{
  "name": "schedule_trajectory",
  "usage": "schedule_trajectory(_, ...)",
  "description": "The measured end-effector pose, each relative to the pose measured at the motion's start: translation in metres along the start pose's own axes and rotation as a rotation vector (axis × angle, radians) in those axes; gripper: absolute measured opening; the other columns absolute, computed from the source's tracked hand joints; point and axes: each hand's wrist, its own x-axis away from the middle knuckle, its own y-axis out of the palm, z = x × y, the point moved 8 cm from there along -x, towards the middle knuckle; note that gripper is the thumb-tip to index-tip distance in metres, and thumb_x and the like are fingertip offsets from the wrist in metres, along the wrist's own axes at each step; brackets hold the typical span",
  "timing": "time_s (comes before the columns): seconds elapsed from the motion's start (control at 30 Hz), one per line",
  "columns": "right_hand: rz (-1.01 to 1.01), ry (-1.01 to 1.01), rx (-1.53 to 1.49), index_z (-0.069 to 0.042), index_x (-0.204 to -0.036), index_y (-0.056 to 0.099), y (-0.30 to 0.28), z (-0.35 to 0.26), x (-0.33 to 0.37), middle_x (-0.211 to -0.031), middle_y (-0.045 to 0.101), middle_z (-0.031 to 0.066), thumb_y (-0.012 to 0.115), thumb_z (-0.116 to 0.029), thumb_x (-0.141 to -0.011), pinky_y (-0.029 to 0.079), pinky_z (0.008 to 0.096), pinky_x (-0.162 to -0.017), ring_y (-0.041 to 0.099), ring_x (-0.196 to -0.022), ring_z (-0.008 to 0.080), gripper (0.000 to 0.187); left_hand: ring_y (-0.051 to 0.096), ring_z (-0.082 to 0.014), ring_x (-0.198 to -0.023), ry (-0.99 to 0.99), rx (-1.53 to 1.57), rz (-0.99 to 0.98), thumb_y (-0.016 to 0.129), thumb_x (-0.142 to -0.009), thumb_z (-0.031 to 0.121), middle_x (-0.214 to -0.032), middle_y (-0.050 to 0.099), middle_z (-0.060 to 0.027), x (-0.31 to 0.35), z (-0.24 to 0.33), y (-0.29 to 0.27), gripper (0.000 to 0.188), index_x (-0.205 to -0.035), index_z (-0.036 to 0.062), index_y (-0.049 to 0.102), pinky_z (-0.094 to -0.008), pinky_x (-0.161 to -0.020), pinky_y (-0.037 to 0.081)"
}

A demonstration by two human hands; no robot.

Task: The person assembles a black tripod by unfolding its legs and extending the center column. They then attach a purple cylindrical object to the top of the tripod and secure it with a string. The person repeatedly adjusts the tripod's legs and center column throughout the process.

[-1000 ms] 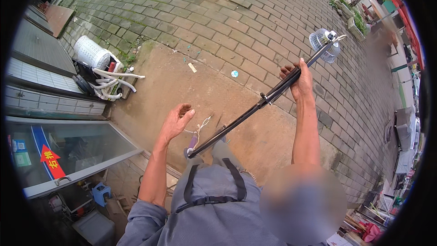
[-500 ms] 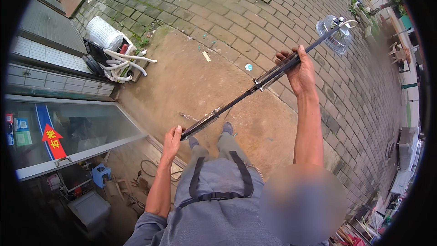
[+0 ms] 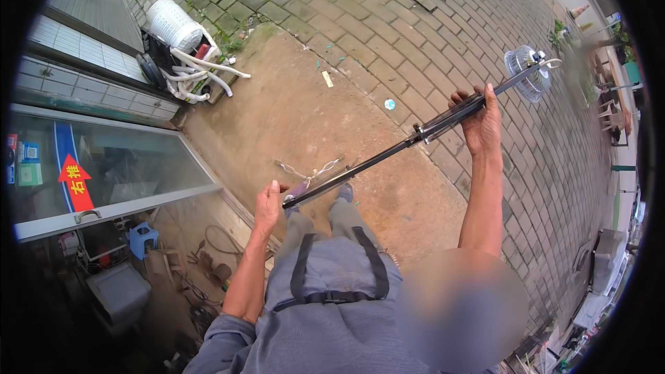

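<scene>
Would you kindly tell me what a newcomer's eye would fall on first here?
Probably the long dark pole, slanting across the middle in the right hand, with a clear ribbed shade at its upper-right end. Next might come the red arrow on the glass door at left, then the white cylinder at upper left.

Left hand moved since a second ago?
Yes, down the picture, toward the body: left hand was higher in view than the right-hand corner of the glass door; now it sits lower.
</scene>
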Motion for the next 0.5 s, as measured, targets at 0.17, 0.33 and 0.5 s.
schedule_trajectory(0.17,0.025,-0.007,-0.024,-0.004,-0.114,0.050,-0.024,-0.004,-0.004,-0.105,0.063,0.0214,0.063,-0.040,-0.102,0.061,0.0476,-0.087,0.069,-0.097,0.0358,0.039,0.067,-0.0222,-0.103,-0.014,-0.006,-0.002,0.041,-0.107,0.056,-0.105,0.076,-0.0121,0.002,-0.010,-0.007,0.066,-0.108,-0.0015,0.074,-0.0400,-0.093,0.049)
schedule_trajectory(0.33,0.027,-0.015,-0.057,-0.003,-0.113,0.051,-0.040,-0.005,-0.005,-0.105,0.064,0.0223,0.061,-0.039,-0.104,0.061,0.0501,-0.089,0.068,-0.100,0.0378,0.038,0.068,-0.0211,-0.100,-0.064,0.019,-0.038,0.049,-0.107,0.046,-0.104,0.075,-0.0111,0.012,-0.017,-0.003,0.054,-0.106,-0.0028,0.072,-0.0372,-0.089,0.051)
schedule_trajectory(0.5,-0.019,0.004,-0.071,-0.003,-0.110,0.054,-0.022,0.000,-0.002,-0.105,0.064,0.0222,0.063,-0.038,-0.103,0.061,0.0509,-0.088,0.069,-0.101,0.0380,0.037,0.071,-0.0238,-0.094,-0.069,-0.166,-0.141,0.058,-0.094,0.013,-0.103,0.075,-0.0161,0.029,-0.034,0.007,0.030,-0.115,-0.0054,0.068,-0.0356,-0.087,0.055)
